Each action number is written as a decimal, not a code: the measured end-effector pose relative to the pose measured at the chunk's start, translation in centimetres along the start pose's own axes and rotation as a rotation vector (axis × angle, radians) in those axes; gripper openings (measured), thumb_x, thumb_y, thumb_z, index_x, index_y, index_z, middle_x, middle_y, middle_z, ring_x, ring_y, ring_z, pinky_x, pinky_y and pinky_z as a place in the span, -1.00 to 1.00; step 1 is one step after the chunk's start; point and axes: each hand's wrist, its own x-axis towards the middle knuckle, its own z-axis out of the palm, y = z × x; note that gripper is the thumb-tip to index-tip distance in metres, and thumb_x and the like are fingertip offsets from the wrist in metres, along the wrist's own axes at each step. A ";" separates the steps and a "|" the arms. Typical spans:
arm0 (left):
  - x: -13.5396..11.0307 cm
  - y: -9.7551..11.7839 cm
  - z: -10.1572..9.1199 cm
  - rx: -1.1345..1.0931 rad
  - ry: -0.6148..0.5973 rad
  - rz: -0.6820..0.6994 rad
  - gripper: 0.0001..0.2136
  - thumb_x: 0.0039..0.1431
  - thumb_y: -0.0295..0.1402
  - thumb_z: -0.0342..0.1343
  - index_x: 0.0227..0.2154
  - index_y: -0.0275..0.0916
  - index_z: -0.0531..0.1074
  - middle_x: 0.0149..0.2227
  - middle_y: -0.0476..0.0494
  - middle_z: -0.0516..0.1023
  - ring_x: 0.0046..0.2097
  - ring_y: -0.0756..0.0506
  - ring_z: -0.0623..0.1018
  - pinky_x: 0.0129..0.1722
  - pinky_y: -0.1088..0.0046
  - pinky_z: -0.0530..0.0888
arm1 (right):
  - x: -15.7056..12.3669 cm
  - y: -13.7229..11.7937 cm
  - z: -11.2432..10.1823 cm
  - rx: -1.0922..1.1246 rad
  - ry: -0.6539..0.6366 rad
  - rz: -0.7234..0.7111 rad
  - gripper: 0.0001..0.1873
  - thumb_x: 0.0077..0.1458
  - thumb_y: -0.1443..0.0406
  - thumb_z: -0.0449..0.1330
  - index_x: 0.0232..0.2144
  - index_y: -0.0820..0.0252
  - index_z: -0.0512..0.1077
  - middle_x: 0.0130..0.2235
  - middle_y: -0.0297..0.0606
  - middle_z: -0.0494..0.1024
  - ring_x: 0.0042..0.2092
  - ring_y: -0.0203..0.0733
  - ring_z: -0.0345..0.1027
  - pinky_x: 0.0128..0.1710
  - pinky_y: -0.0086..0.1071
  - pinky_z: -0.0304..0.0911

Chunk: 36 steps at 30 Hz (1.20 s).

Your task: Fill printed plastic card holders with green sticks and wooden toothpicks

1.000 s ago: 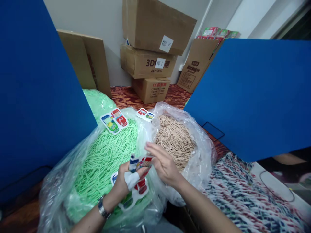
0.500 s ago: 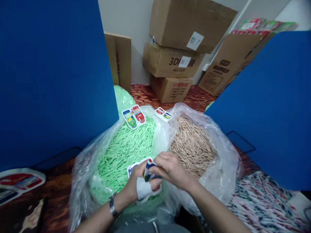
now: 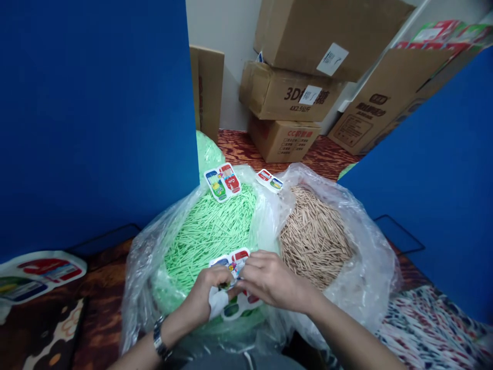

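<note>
My left hand (image 3: pixel 202 293) is closed around a small printed packet (image 3: pixel 218 302), whose white side shows below the thumb. Fingers of my right hand (image 3: pixel 271 280) are pinched together against its upper edge, so the two hands nearly touch. Much of the packet is hidden by the fingers. Under and behind the hands lie more red, blue and green printed packets (image 3: pixel 242 255). They rest over a clear plastic bag of thin green sticks (image 3: pixel 211 226). Beside it, to the right, stands an open bag of thin brown sticks (image 3: pixel 316 239).
Two more printed packets lie on the bags' far rims, one on the left (image 3: pixel 223 183) and one in the middle (image 3: pixel 269 181). Blue panels (image 3: pixel 96 113) flank both sides. Cardboard boxes (image 3: pixel 288 92) are stacked behind. Striped twisted sticks (image 3: pixel 431 324) lie at lower right.
The view has shifted, so the scene sits further right. My hands have turned the packet down; its coloured end, upright between the fingers before, is now mostly covered.
</note>
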 end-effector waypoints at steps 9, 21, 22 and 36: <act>-0.7 0.9 1.4 -0.172 -0.163 0.015 -0.67 0.02 -0.25 0.21 -0.66 -0.28 0.23 -0.54 0.01 0.33 -0.47 0.02 0.29 -0.45 0.54 0.21 | 2.4 8.8 2.5 -0.278 -0.232 0.246 -0.74 0.08 0.36 0.12 -0.13 0.23 0.40 -0.15 -0.07 0.44 -0.08 -0.05 0.28 -0.13 -0.19 0.24; -0.3 0.9 1.6 -0.174 -0.154 0.001 -0.66 0.03 -0.26 0.19 -0.67 -0.27 0.17 -0.56 0.04 0.25 -0.48 0.04 0.23 -0.48 0.55 0.17 | 2.9 11.4 4.0 -0.542 -0.312 0.188 -0.71 0.05 0.41 0.10 -0.13 0.16 0.38 0.18 -0.06 0.18 0.20 0.07 -0.01 0.06 -0.02 0.06; -0.3 0.9 1.7 -0.173 -0.156 0.006 -0.66 0.03 -0.26 0.19 -0.66 -0.27 0.17 -0.56 0.05 0.24 -0.48 0.04 0.22 -0.48 0.55 0.16 | 3.0 11.6 4.2 -0.547 -0.317 0.176 -0.75 0.07 0.40 0.10 -0.16 0.16 0.39 0.19 -0.07 0.18 0.20 0.07 -0.02 0.07 -0.01 0.04; -0.2 1.0 1.6 -0.229 -0.119 -0.039 -0.72 0.02 -0.28 0.19 -0.66 -0.29 0.27 -0.56 0.01 0.33 -0.49 0.03 0.27 -0.48 0.52 0.19 | 3.4 14.3 5.9 -0.471 -0.303 0.091 -0.82 0.20 0.34 0.04 -0.16 0.16 0.37 0.24 -0.11 0.15 0.25 0.01 -0.03 0.14 0.12 -0.07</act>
